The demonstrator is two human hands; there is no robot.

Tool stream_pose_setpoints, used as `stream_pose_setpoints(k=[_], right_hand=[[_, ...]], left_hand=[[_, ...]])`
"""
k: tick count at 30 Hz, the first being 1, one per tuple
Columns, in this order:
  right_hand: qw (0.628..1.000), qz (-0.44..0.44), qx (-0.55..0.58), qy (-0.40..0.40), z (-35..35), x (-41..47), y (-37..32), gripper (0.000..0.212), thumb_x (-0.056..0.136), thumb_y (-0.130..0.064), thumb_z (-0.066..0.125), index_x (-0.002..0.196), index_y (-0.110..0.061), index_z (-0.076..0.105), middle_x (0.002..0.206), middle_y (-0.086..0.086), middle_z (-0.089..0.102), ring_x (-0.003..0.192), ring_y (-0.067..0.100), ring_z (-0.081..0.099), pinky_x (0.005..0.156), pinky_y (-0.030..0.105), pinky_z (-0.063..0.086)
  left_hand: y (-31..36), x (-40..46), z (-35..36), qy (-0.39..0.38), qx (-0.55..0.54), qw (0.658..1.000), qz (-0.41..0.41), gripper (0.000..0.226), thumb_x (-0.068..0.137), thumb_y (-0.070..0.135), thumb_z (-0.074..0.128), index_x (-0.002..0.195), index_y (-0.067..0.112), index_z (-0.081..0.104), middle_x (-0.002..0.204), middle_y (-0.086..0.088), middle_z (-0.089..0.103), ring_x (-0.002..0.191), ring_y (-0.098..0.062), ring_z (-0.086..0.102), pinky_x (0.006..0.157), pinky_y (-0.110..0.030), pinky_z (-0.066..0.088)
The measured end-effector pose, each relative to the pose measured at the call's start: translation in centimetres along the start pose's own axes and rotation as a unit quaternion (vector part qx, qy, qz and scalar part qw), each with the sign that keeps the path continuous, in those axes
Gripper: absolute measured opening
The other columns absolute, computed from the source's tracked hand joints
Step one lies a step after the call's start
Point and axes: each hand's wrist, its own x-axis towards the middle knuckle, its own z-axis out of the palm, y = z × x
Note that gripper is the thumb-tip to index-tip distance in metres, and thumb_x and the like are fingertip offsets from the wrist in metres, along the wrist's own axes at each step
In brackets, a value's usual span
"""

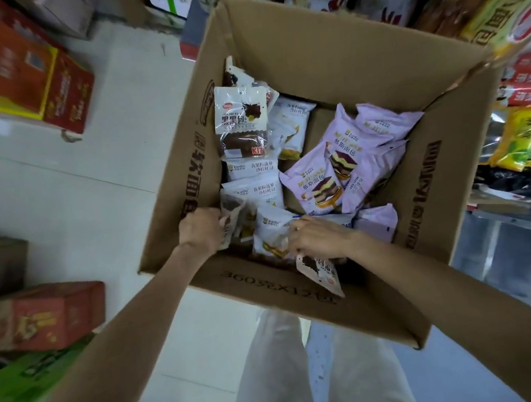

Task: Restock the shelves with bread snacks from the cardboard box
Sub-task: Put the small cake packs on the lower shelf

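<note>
Cardboard box [412,193], frame centre: many bread snack packets [317,179] remain; restocking is far from complete. Left hand [200,231] grips a brown packet [235,216]; right hand [318,238] grips another packet [318,272] at lower centre.

Even soft light, wide-angle edge warping, blurred corners

Bread packs [315,176] in cardboard box [308,51]; both hands inside near edge; shelves [523,130] right.
</note>
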Motion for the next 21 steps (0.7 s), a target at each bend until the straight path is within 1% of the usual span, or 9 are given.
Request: stream_pose_setpoints(k=[3,6,8,9,11,14,16,19,21], right_hand=[[0.986,0.043,0.078,0.138,-2.0,-3.9,0.6,0.003,0.089,-0.021,0.061,0.088,-0.019,0.063,0.095,-0.010,0.061,0.105,0.012,0.042,0.085,0.027,0.035],[0.939,0.126,0.127,0.294,-4.1,-7.6,-0.8,0.002,0.088,-0.017,0.062,0.089,-0.016,0.064,0.090,-0.012,0.056,0.095,0.011,0.047,0.075,0.027,0.043],[0.897,0.200,0.118,0.376,-5.5,-9.7,-2.2,0.018,0.094,-0.028,0.048,0.095,-0.016,0.062,0.088,-0.006,0.062,0.086,0.015,0.053,0.064,0.030,0.046],[0.870,0.238,0.115,0.416,-6.3,-10.8,-2.9,0.026,0.096,-0.033,0.041,0.098,-0.016,0.061,0.087,-0.004,0.065,0.081,0.017,0.056,0.060,0.030,0.045],[0.797,0.313,0.118,0.502,-8.7,-13.4,-4.1,0.026,0.097,-0.033,0.041,0.100,-0.014,0.059,0.077,-0.001,0.065,0.066,0.017,0.057,0.050,0.030,0.039],[0.677,0.380,0.141,0.614,-13.2,-18.3,-5.4,0.016,0.098,-0.027,0.042,0.095,-0.013,0.051,0.056,-0.008,0.046,0.046,0.007,0.043,0.043,0.029,0.028],[0.609,0.391,0.163,0.670,-16.0,-21.9,-5.5,0.009,0.099,-0.023,0.046,0.096,-0.016,0.050,0.061,-0.007,0.051,0.048,0.005,0.046,0.048,0.027,0.032],[0.535,0.373,0.169,0.739,-20.4,-26.5,-4.6,0.004,0.098,-0.024,0.048,0.099,-0.022,0.052,0.083,-0.005,0.061,0.066,0.011,0.054,0.064,0.028,0.041],[0.503,0.335,0.198,0.771,-23.2,-29.0,-3.5,0.013,0.098,-0.025,0.047,0.089,-0.035,0.046,0.077,-0.004,0.059,0.054,0.008,0.056,0.056,0.025,0.044]], left_hand=[[0.2,-0.8,-2.2,0.050,-0.161,0.985,0.031,0.019,0.093,0.021,0.052,0.106,0.011,0.060,0.106,-0.015,0.061,0.098,-0.035,0.059,0.075,-0.036,0.045],[1.4,-2.5,-4.8,0.063,-0.252,0.962,0.078,0.023,0.097,0.023,0.049,0.113,0.007,0.054,0.099,-0.017,0.062,0.094,-0.035,0.059,0.075,-0.038,0.044],[2.7,-3.9,-6.4,0.094,-0.299,0.944,0.105,0.022,0.099,0.025,0.045,0.109,0.006,0.049,0.088,-0.015,0.064,0.082,-0.036,0.061,0.069,-0.040,0.047],[3.5,-4.4,-7.3,0.122,-0.318,0.932,0.120,0.023,0.099,0.027,0.043,0.108,0.006,0.047,0.080,-0.013,0.064,0.076,-0.037,0.062,0.066,-0.042,0.048],[5.5,-5.4,-9.7,0.186,-0.346,0.909,0.140,0.024,0.099,0.030,0.041,0.108,0.008,0.046,0.063,-0.007,0.056,0.062,-0.036,0.059,0.057,-0.047,0.048],[9.5,-6.2,-14.8,0.256,-0.392,0.868,0.164,0.024,0.099,0.034,0.038,0.110,0.014,0.046,0.052,0.000,0.043,0.048,-0.027,0.052,0.050,-0.048,0.048],[12.4,-6.5,-18.3,0.286,-0.413,0.845,0.182,0.027,0.100,0.027,0.040,0.115,0.007,0.049,0.055,0.000,0.045,0.049,-0.024,0.049,0.052,-0.043,0.042],[16.3,-6.7,-23.4,0.315,-0.447,0.806,0.225,0.017,0.100,0.024,0.043,0.101,0.009,0.051,0.064,0.005,0.050,0.051,-0.006,0.046,0.052,-0.030,0.033],[18.7,-6.5,-26.4,0.318,-0.486,0.775,0.248,0.007,0.100,0.020,0.044,0.096,0.015,0.048,0.072,-0.001,0.056,0.057,-0.005,0.048,0.057,-0.021,0.037]])
